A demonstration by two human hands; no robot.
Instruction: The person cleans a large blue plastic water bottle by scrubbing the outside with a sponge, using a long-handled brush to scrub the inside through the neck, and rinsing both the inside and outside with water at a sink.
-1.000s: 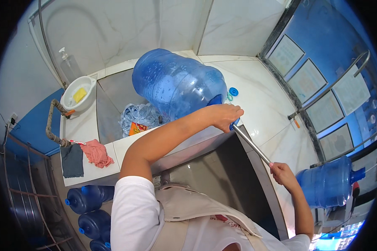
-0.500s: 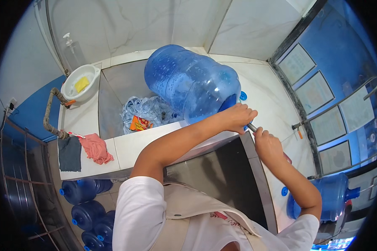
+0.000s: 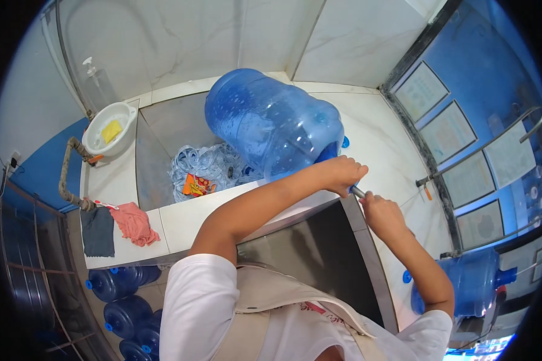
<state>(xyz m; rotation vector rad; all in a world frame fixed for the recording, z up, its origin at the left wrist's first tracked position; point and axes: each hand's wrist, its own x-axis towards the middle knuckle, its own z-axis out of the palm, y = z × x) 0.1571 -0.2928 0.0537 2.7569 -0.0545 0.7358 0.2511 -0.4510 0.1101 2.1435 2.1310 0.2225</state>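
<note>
Right now your left hand (image 3: 342,173) is closed around the neck of the large blue water jug (image 3: 271,123), which lies tilted on the desk (image 3: 180,219) edge over the basin, steadying it. Your right hand (image 3: 382,213) holds a thin metal rod (image 3: 358,192) at its mouth.

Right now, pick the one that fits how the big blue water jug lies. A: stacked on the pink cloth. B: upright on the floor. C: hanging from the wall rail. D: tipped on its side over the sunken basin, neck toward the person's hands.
D: the big blue water jug lies on its side over the basin, its neck at the left hand, with the right hand just beside.
</note>
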